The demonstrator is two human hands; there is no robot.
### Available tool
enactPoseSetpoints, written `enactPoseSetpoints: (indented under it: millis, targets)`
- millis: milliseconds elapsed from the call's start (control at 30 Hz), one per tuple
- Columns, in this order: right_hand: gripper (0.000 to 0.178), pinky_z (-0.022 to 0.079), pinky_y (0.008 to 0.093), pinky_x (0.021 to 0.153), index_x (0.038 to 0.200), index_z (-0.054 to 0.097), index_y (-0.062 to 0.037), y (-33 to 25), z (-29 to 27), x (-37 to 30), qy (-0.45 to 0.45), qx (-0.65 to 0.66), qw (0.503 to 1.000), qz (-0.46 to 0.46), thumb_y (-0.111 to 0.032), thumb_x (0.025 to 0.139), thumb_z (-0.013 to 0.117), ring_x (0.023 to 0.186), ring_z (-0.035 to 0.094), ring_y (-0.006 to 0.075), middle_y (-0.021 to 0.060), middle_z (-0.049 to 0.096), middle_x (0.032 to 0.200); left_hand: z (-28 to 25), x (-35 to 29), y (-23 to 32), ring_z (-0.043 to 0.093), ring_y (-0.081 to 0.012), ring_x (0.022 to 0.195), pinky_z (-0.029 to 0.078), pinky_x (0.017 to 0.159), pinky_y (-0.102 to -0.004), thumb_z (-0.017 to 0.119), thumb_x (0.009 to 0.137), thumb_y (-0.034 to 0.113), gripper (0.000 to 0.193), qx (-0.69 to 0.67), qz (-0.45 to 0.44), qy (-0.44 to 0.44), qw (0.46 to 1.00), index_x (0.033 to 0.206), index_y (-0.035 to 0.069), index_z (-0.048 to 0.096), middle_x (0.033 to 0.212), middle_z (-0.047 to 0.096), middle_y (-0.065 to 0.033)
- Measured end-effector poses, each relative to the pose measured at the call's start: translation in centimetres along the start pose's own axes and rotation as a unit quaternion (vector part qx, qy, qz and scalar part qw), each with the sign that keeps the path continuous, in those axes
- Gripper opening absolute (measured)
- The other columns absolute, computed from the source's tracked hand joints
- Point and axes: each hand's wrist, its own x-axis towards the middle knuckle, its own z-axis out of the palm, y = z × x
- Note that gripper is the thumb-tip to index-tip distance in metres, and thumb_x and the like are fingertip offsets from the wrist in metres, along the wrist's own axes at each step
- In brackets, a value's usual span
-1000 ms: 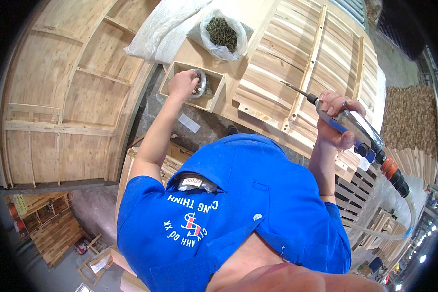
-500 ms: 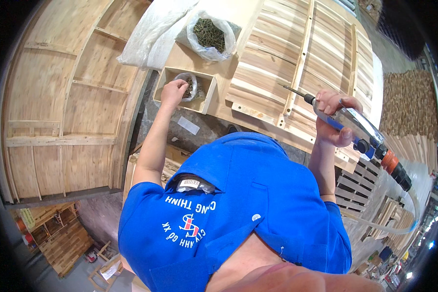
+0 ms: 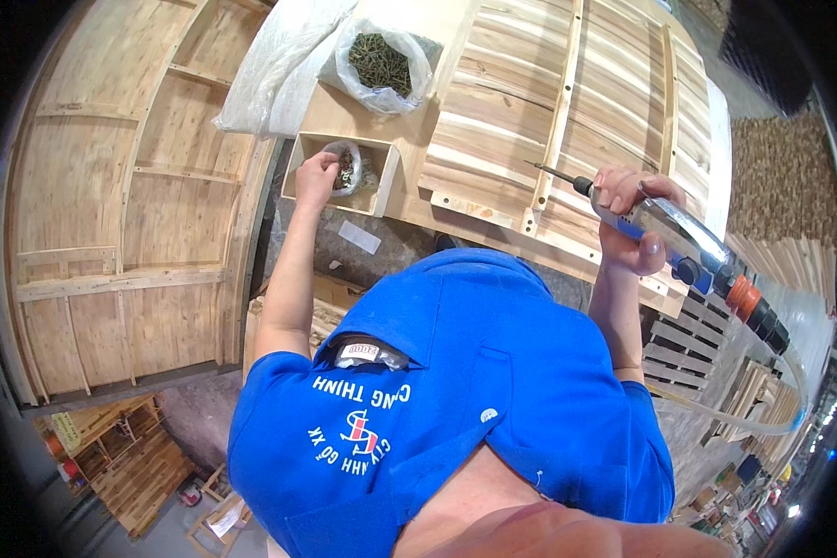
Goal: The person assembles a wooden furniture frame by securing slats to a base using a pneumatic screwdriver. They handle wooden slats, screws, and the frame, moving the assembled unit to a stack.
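My left hand (image 3: 317, 179) is over a small open wooden box (image 3: 383, 182), fingers curled together at the left rim of a small plastic bag (image 3: 354, 177) inside it. That bag holds small dark and shiny pieces of hardware, probably screws. Whatever the fingertips pinch is hidden. In my right hand (image 3: 631, 216) is a hose-fed power screwdriver (image 3: 665, 223), gripped round its body. Its long thin bit points left, above a slatted wooden panel (image 3: 502, 121) that has battens with holes across it.
A larger plastic bag full of screws (image 3: 379, 67) stands on the bench behind the box. White plastic wrapping (image 3: 274, 70) lies beside it. A big framed wooden panel (image 3: 84, 195) fills the left side. The screwdriver's hose (image 3: 763, 428) loops down at right, near a slatted pallet (image 3: 684, 344).
My left fingers have drawn back slightly from the middle of the small bag to its left rim, baring more of its contents. The right hand keeps its grip on the screwdriver. The view has shifted slightly.
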Motion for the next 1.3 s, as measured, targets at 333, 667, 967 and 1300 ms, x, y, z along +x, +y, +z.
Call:
enactPoseSetpoints:
  millis: [333, 667, 967, 1300]
  targets:
    - [0.052, 0.041, 0.0391, 0.071, 0.107, 0.044, -0.0017, -0.4, -0.9, -0.5, -0.003, 0.005, 1.000, 0.015, -0.036, 0.074, 0.065, 0.069, 0.050, 0.0206, 0.0086, 0.051, 0.072, -0.5, -0.2, 1.4, 0.064, -0.0205, 0.075, 0.049, 0.071, -0.0316, 0.062, 0.072, 0.013, 0.016, 0.050, -0.014, -0.056, 0.997, 0.085, 0.005, 0.067, 0.079, 0.066, -0.0100]
    - [0.052, 0.042, 0.0391, 0.071, 0.105, 0.045, -0.0015, -0.8, -1.0, -0.3, 0.011, 0.000, 1.000, 0.014, -0.036, 0.074, 0.065, 0.068, 0.050, 0.0207, 0.0088, 0.051, 0.070, -0.4, 0.1, 1.7, 0.061, -0.0125, 0.074, 0.048, 0.068, -0.0261, 0.064, 0.075, 0.014, 0.017, -0.121, -0.041, -0.067, 0.990, 0.088, 0.003, 0.066, 0.080, 0.066, -0.0044]
    - [0.049, 0.039, 0.0377, 0.069, 0.108, 0.045, -0.0037, -0.3, -0.8, -0.4, -0.037, 0.011, 0.999, 0.002, -0.038, 0.075, 0.058, 0.067, 0.049, 0.0196, 0.0066, 0.050, 0.070, 8.0, -3.8, 16.5, 0.046, -0.0031, 0.057, 0.035, 0.049, -0.0170, 0.065, 0.077, 0.013, 0.021, -0.404, -0.074, -0.302, 0.860, 0.094, 0.001, 0.063, 0.081, 0.065, -0.0031]
    - [0.051, 0.043, 0.0396, 0.076, 0.107, 0.044, -0.0036, -0.8, -1.6, -1.9, 0.011, -0.032, 0.997, 0.075, -0.037, 0.075, 0.067, 0.073, 0.052, 0.0202, 0.0087, 0.052, 0.074, 12.5, -4.7, 21.8, 0.041, -0.0013, 0.053, 0.031, 0.046, -0.0161, 0.062, 0.079, 0.007, 0.018, -0.469, -0.081, -0.371, 0.798, 0.095, 0.000, 0.062, 0.080, 0.065, -0.0036]
